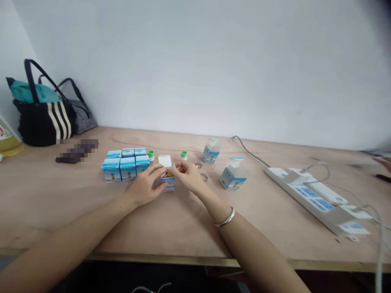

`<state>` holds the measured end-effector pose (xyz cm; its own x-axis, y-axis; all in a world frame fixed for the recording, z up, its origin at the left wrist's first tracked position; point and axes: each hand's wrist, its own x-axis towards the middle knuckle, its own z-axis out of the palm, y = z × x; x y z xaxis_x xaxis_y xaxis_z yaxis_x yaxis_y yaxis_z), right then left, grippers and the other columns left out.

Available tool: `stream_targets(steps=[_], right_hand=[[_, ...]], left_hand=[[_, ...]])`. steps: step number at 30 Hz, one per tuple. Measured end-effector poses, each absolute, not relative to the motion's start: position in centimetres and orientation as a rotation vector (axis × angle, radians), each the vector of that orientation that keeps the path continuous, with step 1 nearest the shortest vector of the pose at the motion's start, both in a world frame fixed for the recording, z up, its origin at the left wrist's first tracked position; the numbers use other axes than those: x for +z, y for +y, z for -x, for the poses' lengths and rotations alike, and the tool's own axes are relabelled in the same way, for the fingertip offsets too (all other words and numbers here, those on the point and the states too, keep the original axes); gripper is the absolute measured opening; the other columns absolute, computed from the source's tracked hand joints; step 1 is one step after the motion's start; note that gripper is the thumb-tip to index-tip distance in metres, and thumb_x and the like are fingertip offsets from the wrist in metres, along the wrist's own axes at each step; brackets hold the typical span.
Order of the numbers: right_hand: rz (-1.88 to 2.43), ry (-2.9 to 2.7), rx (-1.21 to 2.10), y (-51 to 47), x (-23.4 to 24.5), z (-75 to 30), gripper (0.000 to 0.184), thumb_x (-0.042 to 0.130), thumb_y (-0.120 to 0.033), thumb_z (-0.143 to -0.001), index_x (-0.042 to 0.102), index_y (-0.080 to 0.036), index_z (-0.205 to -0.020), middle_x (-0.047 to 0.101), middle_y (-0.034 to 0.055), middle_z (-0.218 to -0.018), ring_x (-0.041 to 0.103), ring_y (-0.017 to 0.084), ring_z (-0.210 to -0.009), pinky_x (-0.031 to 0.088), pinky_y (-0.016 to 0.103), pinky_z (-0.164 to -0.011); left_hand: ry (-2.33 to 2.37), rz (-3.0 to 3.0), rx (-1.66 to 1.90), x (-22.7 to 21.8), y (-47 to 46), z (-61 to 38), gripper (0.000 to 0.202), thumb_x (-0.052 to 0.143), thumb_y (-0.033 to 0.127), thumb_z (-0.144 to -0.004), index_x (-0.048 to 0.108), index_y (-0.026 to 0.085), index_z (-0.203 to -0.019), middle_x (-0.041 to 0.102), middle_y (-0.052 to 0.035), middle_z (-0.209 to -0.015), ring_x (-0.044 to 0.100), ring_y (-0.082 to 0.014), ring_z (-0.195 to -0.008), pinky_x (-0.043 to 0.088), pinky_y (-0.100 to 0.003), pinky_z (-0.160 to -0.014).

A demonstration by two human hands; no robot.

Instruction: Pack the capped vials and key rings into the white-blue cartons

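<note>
"Where's the small box [168,184]?"
"On the table [61,203], just right of the other boxes [126,165]."
"And the hands?"
"Left hand [143,185] and right hand [187,176] half-closed, both fingertips on it."

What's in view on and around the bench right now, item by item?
small blue-and-white cartons: six, in two rows, left of the hands
middle carton: one, blue and white, between the hands
white piece: one, white, just behind the middle carton
green-capped containers: two, green and white, behind the hands
metal rings: two, silver, right of the hands
flap-topped cartons: two, blue and white, further right
power strip: one, white, right side
tote bag: one, black with cream stripes, back left
striped bag: one, grey, behind the tote
wooden table: one, pale tan, under everything
co-worker's hand: one, blurred, right edge
left hand: one, at the middle carton
right hand: one, silver bangle, at the white piece
</note>
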<state>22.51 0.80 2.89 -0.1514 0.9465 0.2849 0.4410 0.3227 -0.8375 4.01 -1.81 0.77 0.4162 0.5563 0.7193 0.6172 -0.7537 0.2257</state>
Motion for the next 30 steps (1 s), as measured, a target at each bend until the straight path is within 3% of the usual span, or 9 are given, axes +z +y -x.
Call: stream_targets(steps=[5, 11, 13, 18, 24, 30], right_hand=[[1.220, -1.745, 0.763, 0.7, 2.9, -22.6, 0.027, 0.070, -0.036, -0.065, 0.059, -0.017, -0.080, 0.054, -0.0041, -0.056, 0.046, 0.009, -0.050, 0.032, 0.020, -0.046], [0.986, -1.625, 1.068, 0.1, 3.6, -22.8, 0.029, 0.060, -0.046, -0.075, 0.057, -0.017, -0.080, 0.054, -0.0036, -0.058, 0.045, 0.009, -0.050, 0.037, 0.022, -0.050], [0.980, -1.572, 1.165, 0.0, 3.6, -22.9, 0.028, 0.065, -0.042, -0.072, 0.056, -0.017, -0.082, 0.055, -0.0036, -0.059, 0.045, 0.008, -0.050, 0.038, 0.023, -0.051], [1.104, -1.463, 1.261, 0.0, 3.6, -23.6, 0.051, 0.076, -0.031, -0.061, 0.053, -0.018, -0.105, 0.056, -0.0043, -0.066, 0.051, 0.011, -0.061, 0.040, 0.023, -0.056], [1.007, -1.681, 1.375, -0.2, 4.5, -23.9, 0.029, 0.070, -0.023, -0.060, 0.062, -0.016, -0.087, 0.061, -0.0007, -0.076, 0.054, 0.013, -0.071, 0.042, 0.026, -0.066], [0.968, -1.668, 1.221, -0.4, 4.1, -23.6, 0.029, 0.071, -0.032, -0.065, 0.062, -0.017, -0.087, 0.063, 0.0008, -0.080, 0.055, 0.013, -0.070, 0.045, 0.028, -0.067]], left_hand=[[-1.099, 2.619, -1.301, 0.9, -1.8, -3.9, 0.041, 0.060, 0.029, -0.080, 0.047, 0.021, -0.118, 0.058, -0.0068, -0.114, 0.057, -0.0203, -0.108, 0.049, -0.033, -0.090], [-1.055, 2.652, -1.296, 0.8, -1.7, -3.8, 0.033, 0.059, 0.031, -0.082, 0.052, 0.022, -0.113, 0.056, -0.0078, -0.119, 0.056, -0.0207, -0.110, 0.048, -0.035, -0.093], [-1.055, 2.652, -1.295, 0.8, -1.7, -3.7, 0.029, 0.060, 0.031, -0.081, 0.055, 0.021, -0.108, 0.055, -0.0084, -0.119, 0.056, -0.0216, -0.111, 0.048, -0.036, -0.094], [-1.034, 2.679, -1.315, 0.9, -1.9, -3.6, 0.026, 0.062, 0.030, -0.080, 0.055, 0.020, -0.103, 0.052, -0.0102, -0.120, 0.054, -0.0226, -0.112, 0.047, -0.039, -0.095], [-0.897, 2.762, -1.293, 0.9, -2.2, -4.0, 0.023, 0.058, 0.025, -0.083, 0.054, 0.022, -0.105, 0.049, -0.0099, -0.120, 0.053, -0.0217, -0.112, 0.046, -0.040, -0.097], [-0.870, 2.802, -1.285, 0.9, -2.2, -4.1, 0.020, 0.056, 0.018, -0.083, 0.056, 0.023, -0.103, 0.049, -0.0079, -0.119, 0.057, -0.0203, -0.107, 0.048, -0.039, -0.095]])
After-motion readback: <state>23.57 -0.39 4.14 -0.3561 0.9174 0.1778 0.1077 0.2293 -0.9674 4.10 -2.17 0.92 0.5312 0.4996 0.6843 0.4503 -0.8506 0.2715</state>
